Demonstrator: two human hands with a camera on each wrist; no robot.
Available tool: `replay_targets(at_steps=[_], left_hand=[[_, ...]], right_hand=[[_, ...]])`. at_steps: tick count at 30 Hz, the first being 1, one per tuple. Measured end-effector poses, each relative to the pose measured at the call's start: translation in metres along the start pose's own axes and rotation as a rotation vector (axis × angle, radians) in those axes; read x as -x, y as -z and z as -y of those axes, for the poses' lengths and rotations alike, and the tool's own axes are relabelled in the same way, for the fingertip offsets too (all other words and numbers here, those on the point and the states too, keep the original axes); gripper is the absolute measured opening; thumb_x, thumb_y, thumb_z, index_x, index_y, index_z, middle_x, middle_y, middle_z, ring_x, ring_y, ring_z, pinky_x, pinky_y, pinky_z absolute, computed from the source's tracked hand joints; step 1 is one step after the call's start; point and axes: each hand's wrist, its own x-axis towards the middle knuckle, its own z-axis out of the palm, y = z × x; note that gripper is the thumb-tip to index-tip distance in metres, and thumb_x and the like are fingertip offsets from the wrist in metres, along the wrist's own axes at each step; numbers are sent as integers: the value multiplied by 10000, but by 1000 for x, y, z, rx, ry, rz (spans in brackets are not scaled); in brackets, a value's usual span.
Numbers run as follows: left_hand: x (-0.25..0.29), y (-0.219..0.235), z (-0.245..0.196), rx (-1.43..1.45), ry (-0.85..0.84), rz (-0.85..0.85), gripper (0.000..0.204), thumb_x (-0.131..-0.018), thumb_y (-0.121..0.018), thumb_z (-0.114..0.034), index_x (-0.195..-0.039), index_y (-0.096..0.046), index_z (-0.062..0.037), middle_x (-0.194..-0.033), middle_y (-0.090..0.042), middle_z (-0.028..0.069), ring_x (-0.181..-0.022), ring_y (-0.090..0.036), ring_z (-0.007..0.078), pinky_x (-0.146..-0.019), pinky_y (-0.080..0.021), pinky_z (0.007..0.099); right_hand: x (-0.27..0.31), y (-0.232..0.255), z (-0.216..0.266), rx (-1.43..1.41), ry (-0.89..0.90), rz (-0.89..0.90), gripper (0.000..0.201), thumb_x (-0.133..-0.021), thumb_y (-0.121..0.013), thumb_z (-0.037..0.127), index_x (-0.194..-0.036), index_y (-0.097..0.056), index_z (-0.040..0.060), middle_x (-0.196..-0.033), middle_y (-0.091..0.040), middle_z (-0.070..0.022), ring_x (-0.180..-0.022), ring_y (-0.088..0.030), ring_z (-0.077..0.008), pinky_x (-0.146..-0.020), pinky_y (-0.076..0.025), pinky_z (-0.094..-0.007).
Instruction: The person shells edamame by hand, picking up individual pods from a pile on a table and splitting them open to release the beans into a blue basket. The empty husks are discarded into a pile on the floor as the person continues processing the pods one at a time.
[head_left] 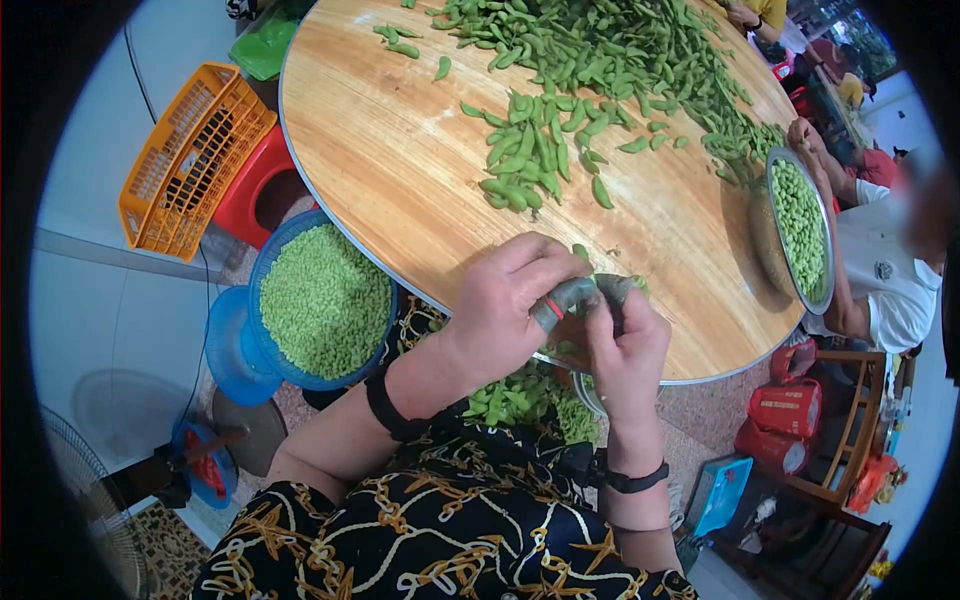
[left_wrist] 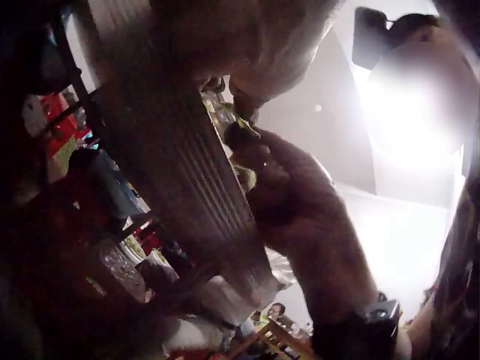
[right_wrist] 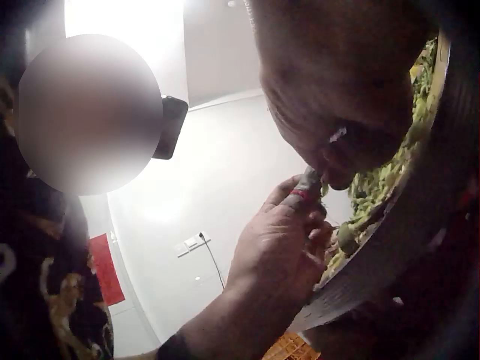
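Observation:
Over the near edge of the round wooden table [head_left: 400, 130], my two hands meet at the fingertips. My left hand [head_left: 512, 292], with dark coverings on its fingers and a red band round one, pinches a green edamame pod [head_left: 581, 252]. Thumb and fingers of my right hand [head_left: 632, 345] close on the pod from the other side; the fingers mostly hide it. In the right wrist view the left hand [right_wrist: 274, 244] touches the right hand's fingertips. Loose edamame pods [head_left: 525, 150] lie just beyond, in front of a large pile [head_left: 610, 50].
A blue basket of shelled beans [head_left: 258, 290] stands left, by a red stool [head_left: 250, 190] and an orange crate [head_left: 140, 190]. At the table's right edge sits a metal bowl [head_left: 770, 235] of beans, beside a person in white [head_left: 885, 270]. Green pods [head_left: 515, 400] lie below the table edge.

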Motion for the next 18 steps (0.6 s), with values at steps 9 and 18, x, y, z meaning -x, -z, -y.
replay_targets(at_steps=[9, 18], left_hand=[[-1, 5, 2, 408, 406, 182, 100, -803, -583, -14, -899, -565, 6, -814, -576, 42, -732, -542, 101, -666, -458, 237], [-1, 5, -1, 243, 264, 113, 123, -785, -592, 10, -908, -578, 18, -864, -584, 51, -821, -553, 99, -735, -460, 240]], right_hand=[[4, -1, -2, 41, 61, 55, 52, -765, -603, 15, -778, -562, -15, -572, -526, -106, -490, -515, -153, -476, -403, -269], [-2, -8, 6, 44, 62, 60, 54, -785, -587, 19, -788, -550, -20, -566, -500, -124, -475, -493, -164, -469, -391, -281]])
